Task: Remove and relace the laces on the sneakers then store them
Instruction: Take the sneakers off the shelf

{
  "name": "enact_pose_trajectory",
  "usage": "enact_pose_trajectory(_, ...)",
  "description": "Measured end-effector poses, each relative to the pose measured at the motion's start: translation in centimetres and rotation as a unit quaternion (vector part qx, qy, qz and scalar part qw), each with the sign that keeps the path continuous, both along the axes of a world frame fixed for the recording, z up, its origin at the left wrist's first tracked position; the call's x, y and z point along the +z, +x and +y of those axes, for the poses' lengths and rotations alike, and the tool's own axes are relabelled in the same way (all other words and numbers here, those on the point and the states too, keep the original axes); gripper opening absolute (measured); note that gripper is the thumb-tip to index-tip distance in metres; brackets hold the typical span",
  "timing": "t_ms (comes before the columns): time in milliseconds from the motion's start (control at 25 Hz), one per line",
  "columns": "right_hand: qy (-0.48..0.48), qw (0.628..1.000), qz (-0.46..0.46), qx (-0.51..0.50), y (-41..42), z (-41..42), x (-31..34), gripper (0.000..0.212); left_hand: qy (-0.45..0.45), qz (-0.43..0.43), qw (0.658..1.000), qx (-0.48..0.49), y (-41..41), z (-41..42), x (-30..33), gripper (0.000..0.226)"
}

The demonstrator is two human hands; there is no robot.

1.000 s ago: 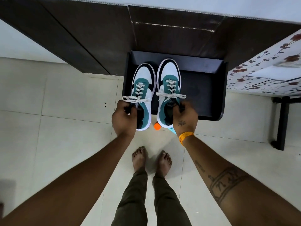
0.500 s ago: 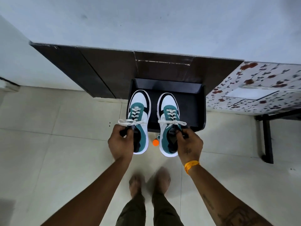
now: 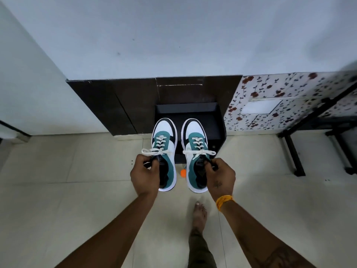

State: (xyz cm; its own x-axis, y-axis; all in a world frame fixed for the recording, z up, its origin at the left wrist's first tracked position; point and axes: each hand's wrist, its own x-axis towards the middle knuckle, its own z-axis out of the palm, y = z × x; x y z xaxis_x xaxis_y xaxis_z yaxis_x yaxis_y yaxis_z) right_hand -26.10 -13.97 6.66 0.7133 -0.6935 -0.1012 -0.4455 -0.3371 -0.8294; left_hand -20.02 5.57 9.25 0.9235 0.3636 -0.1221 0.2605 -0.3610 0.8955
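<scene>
Teal-and-white sneakers: left hand [image 3: 145, 175] is gripping the left sneaker [image 3: 164, 151], right hand [image 3: 220, 176] the right sneaker [image 3: 197, 151], above the black shelf [image 3: 216, 120].

Both hands [image 3: 144, 176] [image 3: 220, 177] in curled grip

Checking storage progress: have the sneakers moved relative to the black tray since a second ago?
Yes. The sneakers have drawn back off the tray toward the person.

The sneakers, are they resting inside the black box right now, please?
No, the left hand and right hand hold both sneakers above the floor, before the black box.
</scene>
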Motion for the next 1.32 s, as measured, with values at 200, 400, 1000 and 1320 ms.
enact_pose_trajectory(200,-0.006,1.000,0.013,-0.025,-9.1,4.0,1.7,0.014,0.003,-0.005,0.999,-0.039,-8.6,4.0,1.1,0.011)
enact_pose_trajectory(400,0.002,0.999,0.028,-0.022,-17.4,5.8,-0.1,0.014,0.014,0.005,0.999,-0.042,-16.1,6.2,-1.4,0.012)
enact_pose_trajectory(1000,-0.024,0.997,0.053,0.045,-28.7,5.9,-31.2,0.013,0.042,0.040,0.998,-0.033,-27.7,6.5,-32.7,0.011)
enact_pose_trajectory(1320,-0.032,0.996,0.076,0.016,-28.8,5.6,-52.5,0.012,0.094,0.066,0.990,-0.086,-26.2,6.3,-53.9,0.010)
